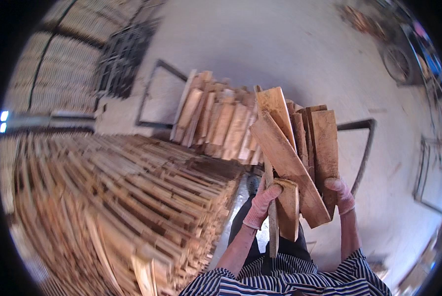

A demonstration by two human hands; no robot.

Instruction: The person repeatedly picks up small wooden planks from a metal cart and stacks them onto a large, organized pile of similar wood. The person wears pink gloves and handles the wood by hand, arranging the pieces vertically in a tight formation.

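Between my two gloved hands is a loose bundle of short wooden boards (291,170), held up in front of my body. My left hand (263,203), in a pale pink knit glove, closes on the bundle's left side, its thumb over a short board. On the other side my right hand (340,193), gloved alike, grips the outer board by its edge. One board lies slantwise across the front of the others. Just beyond the bundle, a pile of similar short boards (221,121) sits in a dark metal frame (147,93).
A large stack of long wooden strips (132,197) fills my left side. More stacked wood (63,69) stands at the far left by a dark rack (124,56). A wheel (396,63) shows at the far right, above another metal frame (422,170) on the grey floor (280,39).
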